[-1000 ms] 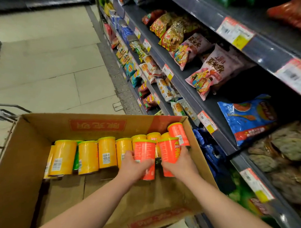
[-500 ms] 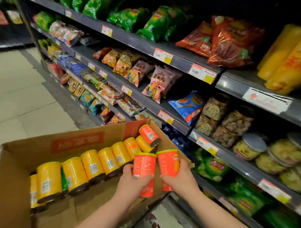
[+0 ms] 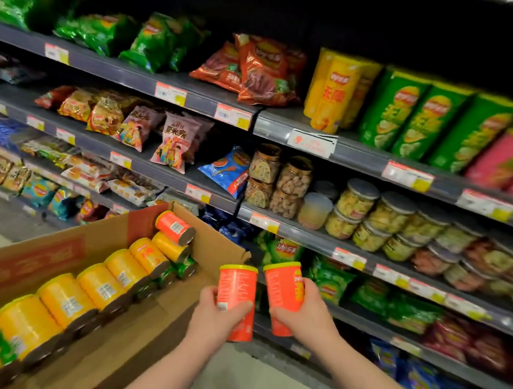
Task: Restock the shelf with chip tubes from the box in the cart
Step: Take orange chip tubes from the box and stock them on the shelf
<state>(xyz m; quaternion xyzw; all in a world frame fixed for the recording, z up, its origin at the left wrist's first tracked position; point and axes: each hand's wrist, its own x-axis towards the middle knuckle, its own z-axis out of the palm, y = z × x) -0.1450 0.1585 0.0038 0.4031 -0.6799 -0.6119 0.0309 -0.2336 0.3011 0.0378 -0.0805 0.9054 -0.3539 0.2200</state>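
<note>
My left hand [image 3: 216,315] grips an upright orange chip tube [image 3: 237,286] with a yellow rim. Beside it, my right hand [image 3: 303,315] holds a second orange chip tube [image 3: 284,288], also upright. Both tubes hover just past the right edge of the cardboard box [image 3: 43,262], in front of the lower shelves. Inside the box lies a row of several yellow tubes [image 3: 101,285] on their sides, with one more orange tube [image 3: 174,227] on top at the far end. Tall yellow and green chip tubes [image 3: 409,112] stand on an upper shelf at the right.
Grey shelves [image 3: 352,157] with price tags hold chip bags, snack packets and clear jars [image 3: 362,209] of snacks. Green chip bags [image 3: 330,281] fill the shelf directly behind the held tubes. Pale floor [image 3: 237,377] shows below my arms.
Both hands have lifted the two orange tubes out of the box and carried them right, toward the shelves. My view has swung up and right, showing more shelving.
</note>
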